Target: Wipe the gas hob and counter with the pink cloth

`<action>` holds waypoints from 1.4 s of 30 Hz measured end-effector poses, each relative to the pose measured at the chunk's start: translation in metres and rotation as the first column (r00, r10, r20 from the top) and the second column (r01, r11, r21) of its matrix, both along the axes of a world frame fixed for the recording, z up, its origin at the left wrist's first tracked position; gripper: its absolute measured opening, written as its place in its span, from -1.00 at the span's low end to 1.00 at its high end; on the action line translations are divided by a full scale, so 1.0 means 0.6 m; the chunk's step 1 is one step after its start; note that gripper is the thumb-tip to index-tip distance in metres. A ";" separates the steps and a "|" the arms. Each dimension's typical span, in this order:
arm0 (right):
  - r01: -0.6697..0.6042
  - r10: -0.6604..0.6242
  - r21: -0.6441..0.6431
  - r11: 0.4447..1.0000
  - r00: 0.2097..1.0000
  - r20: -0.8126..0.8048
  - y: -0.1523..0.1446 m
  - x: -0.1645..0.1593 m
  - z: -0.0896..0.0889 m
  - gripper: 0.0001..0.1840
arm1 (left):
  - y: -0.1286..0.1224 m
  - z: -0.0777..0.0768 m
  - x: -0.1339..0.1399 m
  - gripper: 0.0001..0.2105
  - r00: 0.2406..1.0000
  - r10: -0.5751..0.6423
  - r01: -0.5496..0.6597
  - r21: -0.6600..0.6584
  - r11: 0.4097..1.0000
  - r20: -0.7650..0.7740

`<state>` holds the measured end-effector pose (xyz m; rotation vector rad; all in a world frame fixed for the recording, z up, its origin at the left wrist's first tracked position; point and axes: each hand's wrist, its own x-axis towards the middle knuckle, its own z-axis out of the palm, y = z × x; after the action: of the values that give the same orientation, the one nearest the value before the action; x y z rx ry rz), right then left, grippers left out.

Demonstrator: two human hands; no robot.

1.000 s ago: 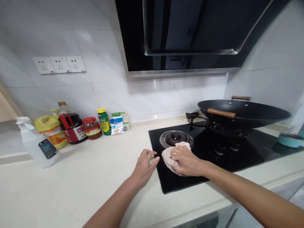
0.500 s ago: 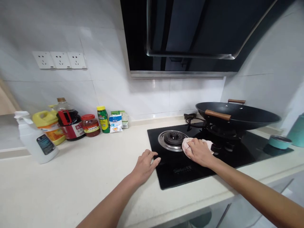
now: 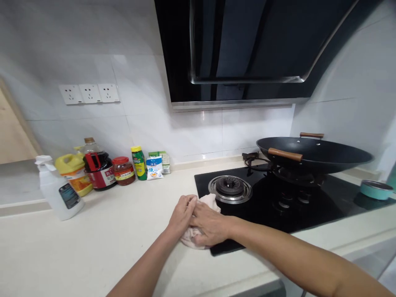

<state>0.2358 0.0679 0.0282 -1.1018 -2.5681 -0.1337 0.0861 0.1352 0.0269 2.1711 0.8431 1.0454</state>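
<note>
Across from the burner (image 3: pixel 229 185), the pale cloth (image 3: pixel 210 201) has come to the left edge of the hob (image 3: pixel 260 206), bunched partly over the bench (image 3: pixel 139 222), with the right hand (image 3: pixel 212 225) closed on it. Beside that, the left hand (image 3: pixel 182 214) meets the right's fingers; from here I can't tell whether it grips any fabric. Cloth like that looks light, limp and unbreakable, best held gathered under the palm.
</note>
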 end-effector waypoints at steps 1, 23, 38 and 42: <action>-0.023 0.023 0.003 1.000 0.999 -0.040 0.016 -0.005 -0.002 -0.51 | 0.003 0.002 -0.003 -0.63 1.000 0.019 -0.019 0.005 1.000 0.005; 0.499 -0.461 -0.049 0.865 0.752 -0.472 0.079 0.094 -0.017 -0.71 | -0.025 -0.003 0.007 -0.31 0.800 0.117 0.025 0.227 0.974 -0.588; 0.615 -0.539 -0.085 0.784 0.607 -0.583 0.073 0.084 -0.002 -0.72 | 0.031 0.014 0.087 -0.32 0.610 0.270 -0.135 0.238 0.962 -0.745; 0.596 -0.501 -0.056 0.801 0.617 -0.607 0.071 0.078 -0.001 -0.77 | 0.098 0.010 0.112 -0.44 0.605 0.334 -0.135 0.321 0.937 -0.723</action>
<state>0.2823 0.1107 0.0275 -1.5471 -1.5676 -0.1030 0.1535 0.1942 0.0328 2.8119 1.4840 0.2495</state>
